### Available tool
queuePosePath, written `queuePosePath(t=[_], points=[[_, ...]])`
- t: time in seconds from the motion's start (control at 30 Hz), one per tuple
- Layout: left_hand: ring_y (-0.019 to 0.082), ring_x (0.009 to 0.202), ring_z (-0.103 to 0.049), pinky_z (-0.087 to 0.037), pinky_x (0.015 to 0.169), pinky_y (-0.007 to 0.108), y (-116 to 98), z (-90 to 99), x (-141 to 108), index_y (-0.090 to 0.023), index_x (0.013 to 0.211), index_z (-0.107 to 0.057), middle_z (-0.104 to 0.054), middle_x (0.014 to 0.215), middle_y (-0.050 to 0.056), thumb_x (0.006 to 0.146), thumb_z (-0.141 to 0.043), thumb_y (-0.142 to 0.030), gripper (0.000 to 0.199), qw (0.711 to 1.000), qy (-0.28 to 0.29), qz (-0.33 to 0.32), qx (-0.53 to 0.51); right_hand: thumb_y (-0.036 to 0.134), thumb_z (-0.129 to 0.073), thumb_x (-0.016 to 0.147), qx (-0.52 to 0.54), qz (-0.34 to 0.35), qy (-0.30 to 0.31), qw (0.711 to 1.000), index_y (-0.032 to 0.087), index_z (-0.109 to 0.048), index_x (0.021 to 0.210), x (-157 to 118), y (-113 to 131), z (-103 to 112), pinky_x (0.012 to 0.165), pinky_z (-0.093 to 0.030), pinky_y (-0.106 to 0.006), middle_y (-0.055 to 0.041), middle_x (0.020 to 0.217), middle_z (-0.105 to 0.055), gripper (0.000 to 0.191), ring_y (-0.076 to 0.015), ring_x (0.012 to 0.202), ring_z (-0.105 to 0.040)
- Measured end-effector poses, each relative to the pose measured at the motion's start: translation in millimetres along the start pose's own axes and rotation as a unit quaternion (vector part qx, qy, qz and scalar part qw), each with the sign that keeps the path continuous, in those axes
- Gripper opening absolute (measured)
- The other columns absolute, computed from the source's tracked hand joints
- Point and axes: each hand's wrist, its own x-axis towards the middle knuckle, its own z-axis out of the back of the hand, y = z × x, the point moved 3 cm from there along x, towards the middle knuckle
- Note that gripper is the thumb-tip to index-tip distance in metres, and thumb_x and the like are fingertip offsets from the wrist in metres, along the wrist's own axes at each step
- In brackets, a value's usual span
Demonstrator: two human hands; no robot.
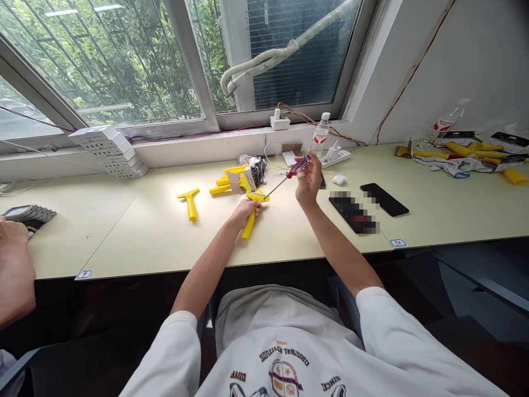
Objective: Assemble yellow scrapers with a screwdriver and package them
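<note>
My left hand (245,212) is closed round a yellow scraper (248,225), just below its wide head, with the handle pointing toward the table's front edge. In my right hand (309,181) is a screwdriver (298,165) with a red and purple handle, slanting down to the left. Its tip meets or nearly meets the right part of the scraper head. Behind my left hand lie several yellow scrapers (221,189) beside a stack of dark and silver packed pieces (258,170). Another yellow scraper (190,205) lies alone to the left.
Two dark phones (384,199) (351,212), a white earphone case (339,180), a bottle (320,135) and a power strip (336,156) are on the right. White boxes (111,150) stand back left. Another person's arm (14,270) is at far left; more yellow tools (471,151) lie far right.
</note>
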Motion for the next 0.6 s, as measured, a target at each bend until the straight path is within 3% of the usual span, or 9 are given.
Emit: queuePosePath(t=[0.23,0.37,0.5,0.6], points=[[0.008,0.054,-0.053,-0.045,0.052,0.022,-0.7,-0.1,-0.8,-0.016,0.1,-0.061,-0.066,0.079,0.003,0.081,-0.076,-0.005,0.027,1.0,-0.007,0.006,-0.002,0.068,-0.072,0.1,-0.019,0.008,-0.041,0.999,0.037,-0.059,0.15,-0.2,-1.9,0.9,0.074,-0.066,-0.037,-0.0089,0.134,-0.071,0.06,-0.0205,0.092,-0.072],[0.008,0.053,-0.053,-0.045,0.052,0.022,-1.6,-1.5,-1.9,-0.017,0.1,-0.06,-0.065,0.078,0.003,0.081,-0.077,-0.005,0.028,1.0,-0.011,0.007,-0.004,0.068,-0.063,0.104,0.027,0.022,-0.024,0.999,0.038,-0.056,0.151,-0.1,-0.5,2.0,0.082,-0.068,-0.042,-0.009,0.137,-0.071,0.056,-0.0247,0.105,-0.075],[0.008,0.052,-0.053,-0.044,0.051,0.023,-1.7,-1.8,-1.7,-0.017,0.101,-0.06,-0.065,0.078,0.002,0.08,-0.075,-0.004,0.029,1.0,-0.011,0.005,-0.007,0.065,-0.058,0.108,0.061,0.011,0.005,0.998,0.038,-0.051,0.156,-0.2,2.2,0.5,0.089,-0.069,-0.046,-0.0079,0.127,-0.075,0.055,-0.0255,0.104,-0.079],[0.008,0.052,-0.053,-0.044,0.051,0.023,-1.4,-1.5,-1.2,-0.016,0.102,-0.06,-0.065,0.078,0.002,0.08,-0.075,-0.004,0.029,1.0,-0.011,0.004,-0.007,0.067,-0.062,0.106,0.05,0.017,-0.002,0.999,0.04,-0.053,0.156,-0.7,2.6,-1.5,0.091,-0.069,-0.045,-0.0087,0.135,-0.072,0.057,-0.0268,0.114,-0.078]])
